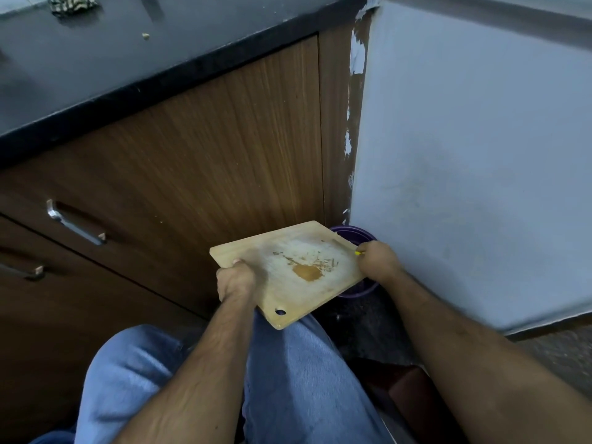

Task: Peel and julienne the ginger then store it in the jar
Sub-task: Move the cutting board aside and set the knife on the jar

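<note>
Jeans-clad knees (288, 379) fill the near edge of the view, and both forearms reach forward and down from them toward the floor corner between the wooden cabinet (198, 149) and the pale wall (464, 155).

Left hand (235, 282) grips the near-left edge of the wooden cutting board (288, 274), fingers curled under it and thumb on top. Right hand (378, 261) sits at the board's far-right edge, fingers closed around something thin with a yellow tip (358, 252); it may be a knife or peeler handle, but the view is too blurred to tell.

The board is held in the air, tilted, its long axis running from the near corner with the hanging hole (280, 312) up toward the far corner. Its right edge hangs directly over a purple bin (355, 233) on the floor, which shows only as a rim behind and below the board. Ginger scraps (320, 262) and a brown stain (309, 272) lie on the middle of the board, between the two hands and nearer the right one.

So the waste lies left of the right hand and uphill of the bin: the next move likely calls for sweeping rightward across the board's short width, off the right edge, while the left hand keeps the tilt. No jar or cut ginger is in view here. On the dark desk (96, 59) above, far left, lie a patterned cloth (72, 3) and one small crumb (145, 35).
</note>
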`<control>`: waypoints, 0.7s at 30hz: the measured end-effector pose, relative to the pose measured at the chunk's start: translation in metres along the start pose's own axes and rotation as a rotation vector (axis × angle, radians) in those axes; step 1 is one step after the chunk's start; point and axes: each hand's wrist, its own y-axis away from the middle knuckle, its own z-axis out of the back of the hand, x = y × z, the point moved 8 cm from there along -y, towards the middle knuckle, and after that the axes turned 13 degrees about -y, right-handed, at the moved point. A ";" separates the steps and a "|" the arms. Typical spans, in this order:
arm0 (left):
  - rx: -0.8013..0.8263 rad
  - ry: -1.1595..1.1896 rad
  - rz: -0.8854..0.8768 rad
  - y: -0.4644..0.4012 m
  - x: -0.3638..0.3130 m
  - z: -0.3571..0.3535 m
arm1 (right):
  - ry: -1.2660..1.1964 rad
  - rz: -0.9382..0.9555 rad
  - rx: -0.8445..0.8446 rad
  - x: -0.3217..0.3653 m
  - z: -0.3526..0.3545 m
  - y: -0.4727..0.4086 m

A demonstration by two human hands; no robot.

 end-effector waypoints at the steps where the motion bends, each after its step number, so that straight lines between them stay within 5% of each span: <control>1: -0.005 -0.007 0.002 0.000 0.000 0.000 | 0.007 -0.004 0.007 -0.002 -0.001 0.000; 21: -0.023 -0.010 -0.005 -0.009 -0.001 0.009 | -0.001 -0.017 -0.054 0.001 0.011 -0.012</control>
